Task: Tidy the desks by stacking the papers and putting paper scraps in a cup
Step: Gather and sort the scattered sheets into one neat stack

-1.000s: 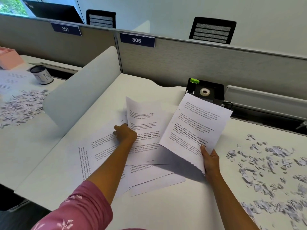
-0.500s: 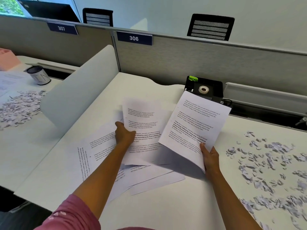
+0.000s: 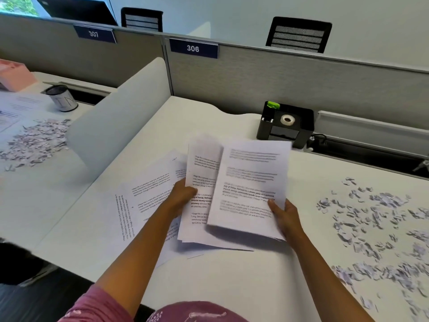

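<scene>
While the right hand (image 3: 286,217) pinches the stack (image 3: 249,189) at its lower corner, tilting it up to receive more, the left hand (image 3: 183,196) grips a sheet (image 3: 202,182) just left of the stack. Scraps (image 3: 376,219) wait right of it, cup (image 3: 61,98) far left.

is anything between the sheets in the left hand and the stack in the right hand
Nothing visible. The printed white sheets held by the left hand already overlap the edge of the printed paper stack gripped by the right hand, above the white desk.
</scene>
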